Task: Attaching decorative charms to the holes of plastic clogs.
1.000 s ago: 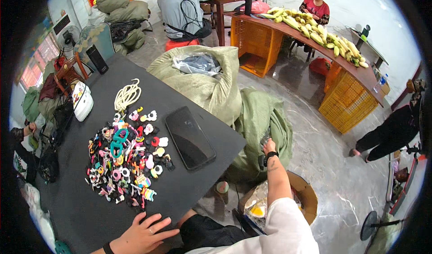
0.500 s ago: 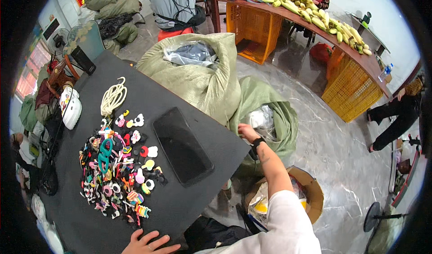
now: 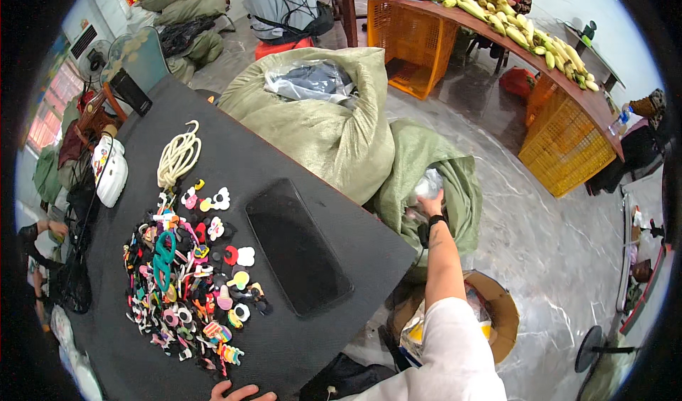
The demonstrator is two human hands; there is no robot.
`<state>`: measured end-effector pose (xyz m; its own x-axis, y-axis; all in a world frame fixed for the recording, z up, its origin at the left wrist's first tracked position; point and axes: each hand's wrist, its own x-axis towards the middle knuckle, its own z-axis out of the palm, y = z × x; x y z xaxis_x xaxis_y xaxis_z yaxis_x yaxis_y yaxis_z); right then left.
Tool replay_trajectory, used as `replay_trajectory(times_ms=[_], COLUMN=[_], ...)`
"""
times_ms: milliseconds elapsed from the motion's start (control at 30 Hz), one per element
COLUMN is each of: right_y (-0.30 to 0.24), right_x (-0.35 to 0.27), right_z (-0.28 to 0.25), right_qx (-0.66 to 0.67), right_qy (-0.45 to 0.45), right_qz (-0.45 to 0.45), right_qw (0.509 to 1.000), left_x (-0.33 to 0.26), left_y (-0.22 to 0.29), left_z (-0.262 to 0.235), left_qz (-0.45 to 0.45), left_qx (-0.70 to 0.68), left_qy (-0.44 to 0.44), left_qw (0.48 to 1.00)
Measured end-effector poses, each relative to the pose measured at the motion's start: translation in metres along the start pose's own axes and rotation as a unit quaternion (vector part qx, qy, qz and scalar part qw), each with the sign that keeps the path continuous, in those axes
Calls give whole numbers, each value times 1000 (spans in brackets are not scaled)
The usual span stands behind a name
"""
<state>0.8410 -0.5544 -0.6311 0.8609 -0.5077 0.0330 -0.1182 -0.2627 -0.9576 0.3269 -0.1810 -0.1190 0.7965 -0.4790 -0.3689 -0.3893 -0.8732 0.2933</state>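
Observation:
On the dark table [image 3: 206, 127] lies a heap of small colourful charms and hair ties [image 3: 188, 287], with a teal chain-like piece [image 3: 164, 260] on top. A looped bundle of cream cord [image 3: 179, 156] sits above the heap, and a black flat tray [image 3: 298, 248] lies to its right. My left hand [image 3: 241, 394] rests on the table's near edge, fingers apart and partly cut off by the frame. My right hand [image 3: 430, 206] reaches into an open green woven sack [image 3: 465, 195], its fingers closed on a clear plastic bag [image 3: 428, 182] with pale contents.
A larger woven sack [image 3: 312, 134] holding a plastic-wrapped dark bundle stands against the table's far side. Below my right arm is an open cardboard box [image 3: 506, 319]. A white shoe-shaped item [image 3: 109, 170] stands at the left. Corn cobs [image 3: 526, 35] lie on a far table over orange crates [image 3: 568, 138].
My right hand has moved from the sack's near left side deeper into it, onto the plastic bag. My left hand has slid down toward the frame's lower edge. The view has shifted slightly.

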Motion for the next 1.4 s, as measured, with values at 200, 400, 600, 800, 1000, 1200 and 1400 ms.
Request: replay_trajectory(times_ms=[200, 400, 600, 800, 1000, 1200, 1400], right_y=[52, 35, -85, -262, -424, -569, -697], right_x=[-49, -111, -36, -22, -71, -140, -250], right_z=[11, -17, -95, -184, -280, -374, -436], right_qx=[-214, -130, -176, -3, 108, 98, -216], right_qy=[-66, -199, -219, -228, -263, -246, -141], right_qz=[-34, 37, -14, 46, 3, -133, -561], right_qw=[974, 971, 960, 973, 959, 955, 787], left_x=[0, -4, -6, -11, -14, -26, -103], left_y=[1, -1, -8, -11, -12, -6, 4], left_z=[2, 5, 14, 12, 13, 4, -25], left_qz=[8, 13, 59, 83, 107, 130, 160], left_qx=[22, 4, 88, 30, 15, -9, 11], left_qy=[13, 23, 21, 50, 53, 34, 70], left_qw=[1000, 1000, 994, 995, 993, 991, 985])
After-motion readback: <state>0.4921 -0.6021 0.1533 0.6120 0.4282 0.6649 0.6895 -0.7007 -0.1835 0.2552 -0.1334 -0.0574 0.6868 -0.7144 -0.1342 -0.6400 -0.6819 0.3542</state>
